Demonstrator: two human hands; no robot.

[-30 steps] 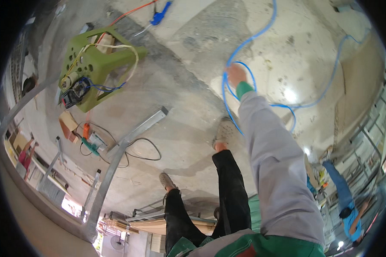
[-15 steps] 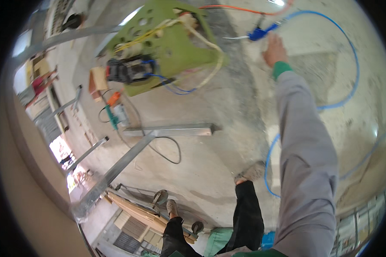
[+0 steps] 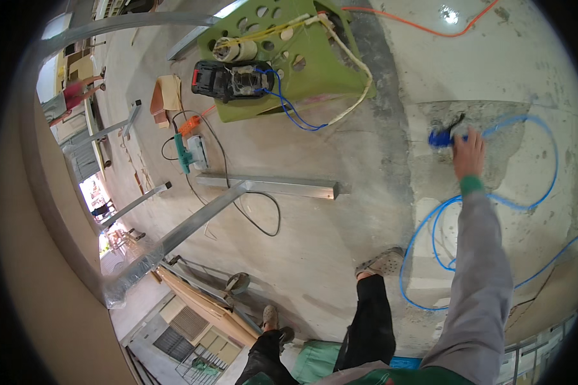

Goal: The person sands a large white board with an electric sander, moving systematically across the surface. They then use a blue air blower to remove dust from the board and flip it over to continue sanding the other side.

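Note:
My right arm, in a grey sleeve with a green cuff, reaches forward on the right. My right hand (image 3: 470,155) is closed at the rear of a blue air blow gun (image 3: 440,136), above the concrete floor. A dark lever stands up from the gun, and its front end is blurred. From behind my fingers a blue air hose (image 3: 554,157) loops out to the right and back toward me. My left hand is out of view.
A green plastic stool (image 3: 321,70) lies tipped ahead, with a black battery pack (image 3: 231,80) and wires. Left of centre are a metal T-frame (image 3: 289,186), a teal power tool (image 3: 183,154) and its dark cord. An orange cord (image 3: 424,27) crosses far right.
My right hand has closed on the blow gun and brought it nearer and to the right. The hose has followed into tighter loops. My view has shifted slightly.

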